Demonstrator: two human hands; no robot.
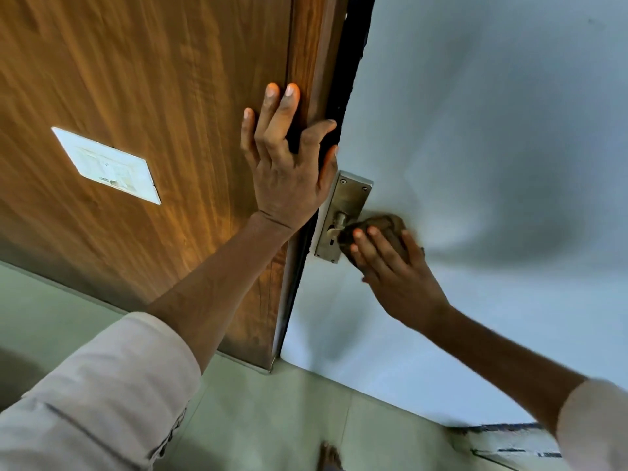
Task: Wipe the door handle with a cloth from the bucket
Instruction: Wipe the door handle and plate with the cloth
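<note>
A metal handle plate [350, 195] with two screws, a spindle and a keyhole is fixed on the pale grey door face [492, 130]. A brown cloth [384, 224] is wrapped over the lever, which it hides. My right hand [394, 270] presses the cloth against the handle, fingers closed over it. My left hand [289, 158] lies flat with fingers spread on the wooden door [136, 79], its thumb hooked round the door's dark edge just above the plate. No bucket is in view.
A white rectangular plate [105, 164] is fixed to the wooden panel at left. Pale green floor tiles [289, 419] lie below. A bare foot [328, 457] shows at the bottom edge, and a dark threshold strip [503, 428] at bottom right.
</note>
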